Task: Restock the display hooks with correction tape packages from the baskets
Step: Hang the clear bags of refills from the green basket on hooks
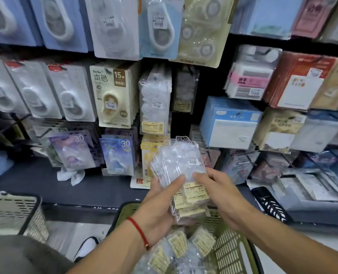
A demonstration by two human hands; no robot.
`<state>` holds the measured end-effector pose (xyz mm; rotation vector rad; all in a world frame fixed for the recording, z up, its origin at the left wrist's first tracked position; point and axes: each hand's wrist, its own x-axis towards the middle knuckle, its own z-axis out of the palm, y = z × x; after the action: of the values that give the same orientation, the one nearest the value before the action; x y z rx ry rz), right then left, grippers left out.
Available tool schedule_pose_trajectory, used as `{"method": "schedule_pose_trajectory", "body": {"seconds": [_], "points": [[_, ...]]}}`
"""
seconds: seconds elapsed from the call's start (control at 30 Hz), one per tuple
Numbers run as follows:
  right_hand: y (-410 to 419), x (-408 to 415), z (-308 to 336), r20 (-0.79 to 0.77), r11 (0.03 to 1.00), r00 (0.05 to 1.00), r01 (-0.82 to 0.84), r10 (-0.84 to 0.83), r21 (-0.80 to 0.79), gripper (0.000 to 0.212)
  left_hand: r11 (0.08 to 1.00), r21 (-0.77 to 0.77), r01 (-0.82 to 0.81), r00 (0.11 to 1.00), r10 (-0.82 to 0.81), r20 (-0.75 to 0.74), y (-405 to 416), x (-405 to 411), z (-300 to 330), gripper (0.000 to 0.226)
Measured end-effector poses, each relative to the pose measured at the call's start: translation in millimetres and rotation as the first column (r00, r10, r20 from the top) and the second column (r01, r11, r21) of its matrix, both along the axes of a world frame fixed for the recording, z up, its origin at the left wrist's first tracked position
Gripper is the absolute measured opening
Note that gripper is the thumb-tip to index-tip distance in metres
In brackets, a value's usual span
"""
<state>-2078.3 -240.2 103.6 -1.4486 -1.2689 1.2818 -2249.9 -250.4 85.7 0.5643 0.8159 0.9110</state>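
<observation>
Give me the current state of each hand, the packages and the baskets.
left hand: grips the stack from below
right hand: pinches the stack's front
stack of clear packages: held up, fanned, above the green basket
green basket: holds more packages
grey basket: contents hidden

Dark remote-like handset (269, 204) with white buttons, lying on the grey shelf ledge (85, 184). Left of the handset along the ledge, a crumpled white tissue (71, 176). Above the handset, a blue-and-white stack of note pads (228, 123) hanging on the black wall. Up and right of the handset, a brown-red stack of cards (300, 80), with a pink-banded white pack (249, 80) just to its left. Far left of the handset and lower, a pale plastic crate (10, 212) with a slatted side. Below that crate, grey cloth (16, 256) at the bottom corner.
</observation>
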Motion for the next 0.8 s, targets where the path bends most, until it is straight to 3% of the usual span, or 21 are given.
{"method": "schedule_pose_trajectory", "body": {"seconds": [0.13,0.27,0.37,0.5,0.8], "points": [[12,5,27,0.001,0.977,0.999,-0.034,0.035,0.211,0.017,0.993,0.106,0.045,0.996,-0.036,-0.084,21,-15,38,0.058],[32,8,47,-0.058,0.922,0.993,0.121,-0.107,0.368,0.006,0.97,0.242,0.033,0.989,0.003,-0.149,53,-32,68,0.073],[46,5,61,-0.046,0.879,0.985,0.168,-0.165,0.445,0.018,0.939,0.343,-0.03,0.976,0.103,-0.194,71,-48,82,0.088],[64,-4,68,-0.04,0.863,0.981,0.185,-0.189,0.47,0.017,0.906,0.404,-0.13,0.963,0.211,-0.165,88,-69,85,0.092],[83,-20,61,-0.058,0.845,0.953,0.29,-0.296,0.449,0.033,0.903,0.396,-0.164,0.977,0.204,-0.061,94,-74,82,0.08]]}}
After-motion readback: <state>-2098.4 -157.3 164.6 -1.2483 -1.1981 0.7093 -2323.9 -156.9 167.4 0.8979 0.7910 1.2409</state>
